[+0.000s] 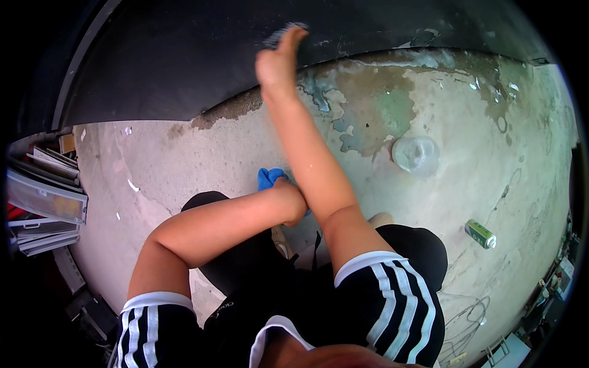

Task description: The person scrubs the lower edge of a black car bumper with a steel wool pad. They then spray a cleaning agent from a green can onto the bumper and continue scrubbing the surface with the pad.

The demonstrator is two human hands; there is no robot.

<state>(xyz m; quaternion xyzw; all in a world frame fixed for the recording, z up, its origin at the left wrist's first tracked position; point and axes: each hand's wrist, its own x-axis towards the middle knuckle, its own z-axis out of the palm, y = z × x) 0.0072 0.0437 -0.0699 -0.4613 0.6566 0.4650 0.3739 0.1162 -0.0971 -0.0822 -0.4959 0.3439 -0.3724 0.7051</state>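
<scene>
My right hand (277, 66) reaches far forward to a large dark panel (165, 61), blurred by motion. Its thumb points away from me, and a grey, streaky patch (277, 38) shows beside the thumb; whether this is a held pad or marks on the panel is unclear. Most of the right fingers are hidden. Bent across my body, my left hand (293, 197) is closed around a blue cloth (270, 178), which pokes out past the knuckles. The left wrist lies close against the right forearm.
Wet stains (392, 104) spread over the concrete floor along the panel's lower edge. A clear plastic tub (416, 156) stands to the right, with a green spray can (480, 234) lying nearer me. Stacked boards and cases (46, 196) line the left; a cable (469, 325) lies lower right.
</scene>
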